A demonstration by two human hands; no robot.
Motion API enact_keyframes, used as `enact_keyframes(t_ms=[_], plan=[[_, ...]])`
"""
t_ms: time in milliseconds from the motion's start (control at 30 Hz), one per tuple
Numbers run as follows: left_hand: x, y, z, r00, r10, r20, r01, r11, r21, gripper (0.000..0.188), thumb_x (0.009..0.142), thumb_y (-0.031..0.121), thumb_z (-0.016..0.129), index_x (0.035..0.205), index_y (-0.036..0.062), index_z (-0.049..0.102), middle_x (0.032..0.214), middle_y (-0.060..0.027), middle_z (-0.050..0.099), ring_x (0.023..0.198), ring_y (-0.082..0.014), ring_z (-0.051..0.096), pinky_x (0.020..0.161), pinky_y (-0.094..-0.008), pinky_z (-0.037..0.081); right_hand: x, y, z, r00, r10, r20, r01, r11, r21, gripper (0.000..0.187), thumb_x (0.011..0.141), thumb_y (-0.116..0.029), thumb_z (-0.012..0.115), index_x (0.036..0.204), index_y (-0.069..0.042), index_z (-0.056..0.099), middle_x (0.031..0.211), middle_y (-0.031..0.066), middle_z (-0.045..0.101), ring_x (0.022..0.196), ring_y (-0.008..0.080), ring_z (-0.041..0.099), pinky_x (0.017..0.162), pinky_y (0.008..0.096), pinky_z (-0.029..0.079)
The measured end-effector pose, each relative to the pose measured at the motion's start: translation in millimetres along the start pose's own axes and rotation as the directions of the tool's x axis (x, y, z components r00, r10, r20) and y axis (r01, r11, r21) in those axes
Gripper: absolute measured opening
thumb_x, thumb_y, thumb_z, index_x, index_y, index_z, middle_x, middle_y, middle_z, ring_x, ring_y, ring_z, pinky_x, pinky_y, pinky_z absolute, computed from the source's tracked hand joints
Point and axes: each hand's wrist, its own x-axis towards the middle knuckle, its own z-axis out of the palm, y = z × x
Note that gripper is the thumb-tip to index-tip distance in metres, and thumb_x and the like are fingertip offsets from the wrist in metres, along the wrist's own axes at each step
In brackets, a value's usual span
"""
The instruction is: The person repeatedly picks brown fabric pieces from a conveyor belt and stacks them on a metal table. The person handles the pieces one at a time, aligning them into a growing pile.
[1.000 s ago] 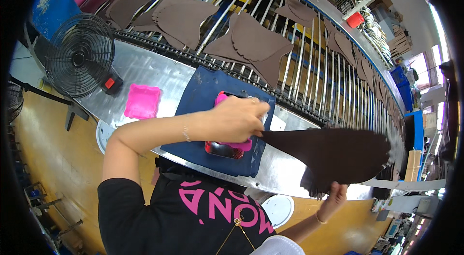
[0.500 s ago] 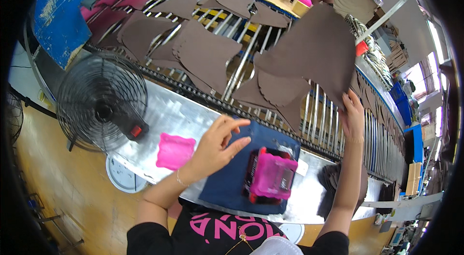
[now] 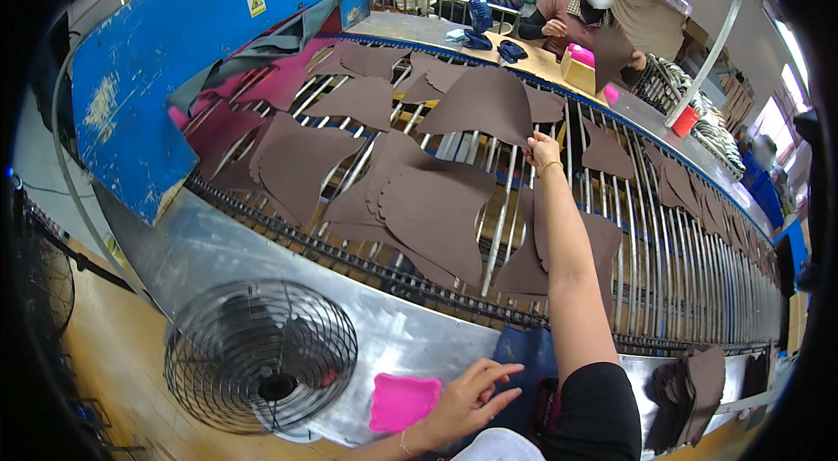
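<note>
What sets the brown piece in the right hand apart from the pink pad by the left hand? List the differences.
The brown piece is large with curved, pointed edges; the pink pad is small and roughly square. The brown piece is gripped at its edge by the right hand over the conveyor rods; the pink pad lies flat on the metal ledge, beside the left hand, which is open and apart from it. Both are flat and single-coloured.

Brown leather pieces point(image 3: 436, 208) overlap across most of the roller rack point(image 3: 663, 269), leaving bare rollers only toward the right. On the metal surface point(image 3: 218, 243) below, a wire fan point(image 3: 260, 356) blocks the left; open room lies between it and the pink pad point(image 3: 403, 402).
</note>
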Motion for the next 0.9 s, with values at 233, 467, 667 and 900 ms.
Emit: enact_keyframes(t_ms=[233, 467, 667, 900], plan=[[5, -35, 9, 0.990, -0.001, -0.144, -0.008, 0.998, -0.065, 0.031, 0.079, 0.005, 0.071, 0.109, 0.0071, 0.065, 0.079, -0.0017, 0.052, 0.063, -0.0097, 0.045, 0.059, -0.0228, 0.036, 45, 37, 21, 0.999, 0.006, -0.050, -0.008, 0.999, -0.040, 0.029, 0.087, -0.002, 0.057, 0.115, -0.004, 0.062, 0.084, 0.0087, 0.068, 0.055, 0.0151, 0.064, 0.038, 0.0259, 0.040], [4, -38, 9, 0.977, -0.184, -0.107, 0.173, 0.979, -0.106, 0.029, 0.079, 0.006, 0.071, 0.108, 0.0072, 0.066, 0.080, -0.0028, 0.053, 0.066, -0.0110, 0.047, 0.060, -0.0249, 0.038, 48, 48, 11, 0.951, -0.218, -0.221, 0.053, 0.815, -0.578, 0.036, 0.076, -0.021, 0.072, 0.110, -0.009, 0.067, 0.107, 0.0105, 0.068, 0.103, 0.0245, 0.063, 0.093, 0.0338, 0.047], [14, -15, -7, 0.993, -0.109, -0.047, 0.108, 0.994, -0.016, 0.026, 0.086, 0.012, 0.067, 0.111, 0.0089, 0.065, 0.086, -0.0010, 0.055, 0.061, -0.0056, 0.045, 0.054, -0.0193, 0.038, 6, -3, -63, 0.949, -0.301, 0.089, 0.267, 0.624, -0.734, 0.036, 0.077, -0.025, 0.069, 0.108, -0.007, 0.066, 0.104, 0.0119, 0.068, 0.098, 0.0250, 0.065, 0.088, 0.0348, 0.049], [13, -9, 2, 0.991, -0.044, -0.124, 0.051, 0.997, 0.054, 0.020, 0.084, 0.006, 0.066, 0.104, 0.0077, 0.067, 0.083, -0.0005, 0.055, 0.066, -0.0071, 0.049, 0.058, -0.0203, 0.040, -212, -109, -212, 0.883, -0.192, 0.429, 0.460, 0.542, -0.703, 0.033, 0.083, -0.025, 0.065, 0.109, -0.006, 0.065, 0.104, 0.0121, 0.067, 0.098, 0.0220, 0.063, 0.086, 0.0331, 0.048]])
